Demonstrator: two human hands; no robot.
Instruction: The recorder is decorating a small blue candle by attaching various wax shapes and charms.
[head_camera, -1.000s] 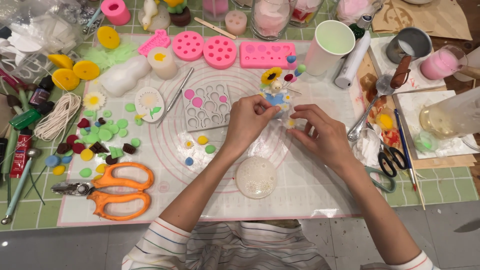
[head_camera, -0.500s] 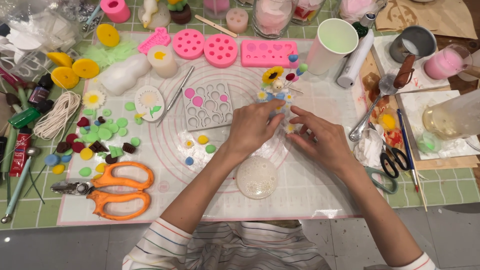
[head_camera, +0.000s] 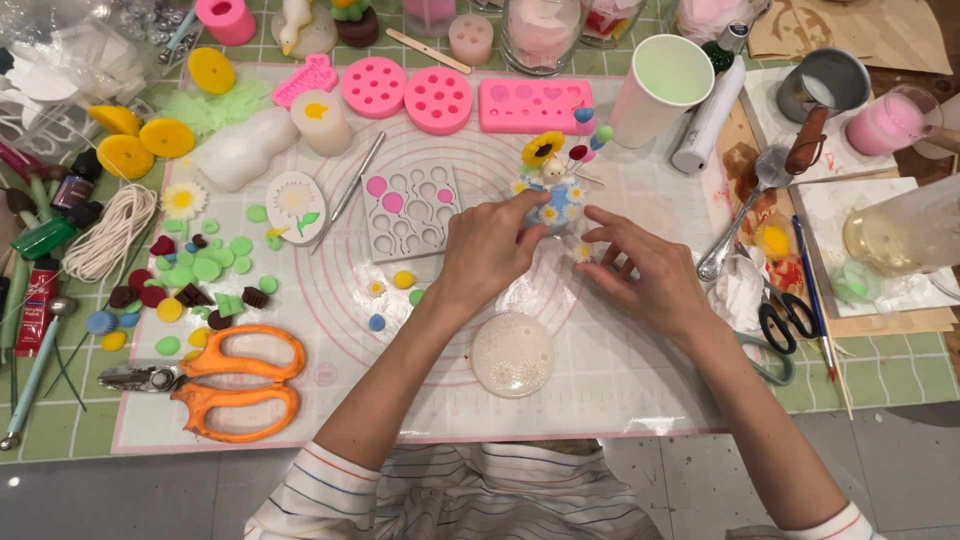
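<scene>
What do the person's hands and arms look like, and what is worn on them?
Both hands, the left hand and the right hand, are bare, with no gloves; I see no rings or watch. The forearms are uncovered. White sleeves with thin coloured stripes are pushed up near the elbows.

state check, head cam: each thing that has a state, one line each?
left hand: gripping the decorated piece
right hand: fingertips at the piece's right side
decorated piece: upright, sunflower on top, held
orange scissors: closed, lying flat
black scissors: closed, lying flat
paper cup: upright, looks empty
grey mould: a few cavities filled pink, rest empty
string: coiled
</scene>
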